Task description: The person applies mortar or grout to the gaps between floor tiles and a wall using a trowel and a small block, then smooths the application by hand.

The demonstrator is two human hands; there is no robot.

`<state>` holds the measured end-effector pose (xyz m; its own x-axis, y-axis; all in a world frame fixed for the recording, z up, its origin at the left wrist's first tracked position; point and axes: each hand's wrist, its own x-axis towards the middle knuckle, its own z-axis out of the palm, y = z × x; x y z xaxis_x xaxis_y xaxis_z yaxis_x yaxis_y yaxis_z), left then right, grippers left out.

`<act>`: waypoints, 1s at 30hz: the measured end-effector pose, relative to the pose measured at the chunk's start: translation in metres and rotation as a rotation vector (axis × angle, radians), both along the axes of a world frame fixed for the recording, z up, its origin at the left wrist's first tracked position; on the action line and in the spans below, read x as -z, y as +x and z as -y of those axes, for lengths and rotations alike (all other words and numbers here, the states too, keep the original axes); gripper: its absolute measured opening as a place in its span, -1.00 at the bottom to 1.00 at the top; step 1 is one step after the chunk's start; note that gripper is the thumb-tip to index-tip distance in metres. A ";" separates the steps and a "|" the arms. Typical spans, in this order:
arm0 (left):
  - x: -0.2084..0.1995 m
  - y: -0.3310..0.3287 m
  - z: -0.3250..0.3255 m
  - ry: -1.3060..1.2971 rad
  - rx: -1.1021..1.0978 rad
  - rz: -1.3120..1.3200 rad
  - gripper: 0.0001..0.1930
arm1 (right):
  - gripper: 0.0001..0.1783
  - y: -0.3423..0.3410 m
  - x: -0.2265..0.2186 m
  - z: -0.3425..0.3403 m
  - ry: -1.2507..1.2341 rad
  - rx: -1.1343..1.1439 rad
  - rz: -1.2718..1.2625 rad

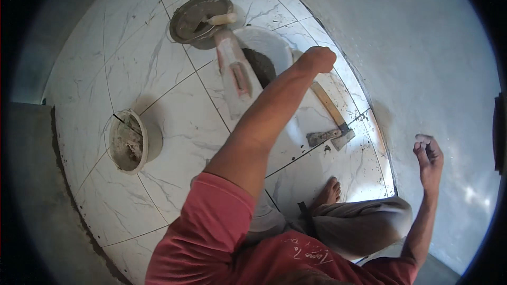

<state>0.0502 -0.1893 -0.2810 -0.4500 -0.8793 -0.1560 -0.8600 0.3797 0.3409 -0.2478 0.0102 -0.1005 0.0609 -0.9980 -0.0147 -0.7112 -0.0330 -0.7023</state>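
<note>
Head view: the left hand is balled into a fist above a white basin of dark grey mortar; whether it grips anything can't be told. The right hand hangs loosely curled and empty near the grey wall. A wooden-handled hatchet lies on the marble-look floor tiles, just right of the basin.

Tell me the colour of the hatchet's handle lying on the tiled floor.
Pale tan wood, on the hatchet's long wooden handle; the head view shows it best.
</note>
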 end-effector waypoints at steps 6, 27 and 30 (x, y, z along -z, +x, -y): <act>-0.009 0.013 -0.007 0.012 -0.040 -0.177 -0.76 | -0.72 0.150 -0.024 -0.002 -0.131 -0.638 -0.299; -0.018 0.019 -0.012 0.107 -0.083 -0.117 -0.76 | -0.69 0.172 0.082 0.040 0.401 -0.978 -0.618; -0.011 0.018 -0.011 0.127 -0.075 -0.104 -0.76 | -0.65 0.177 0.075 0.038 0.418 -0.976 -0.593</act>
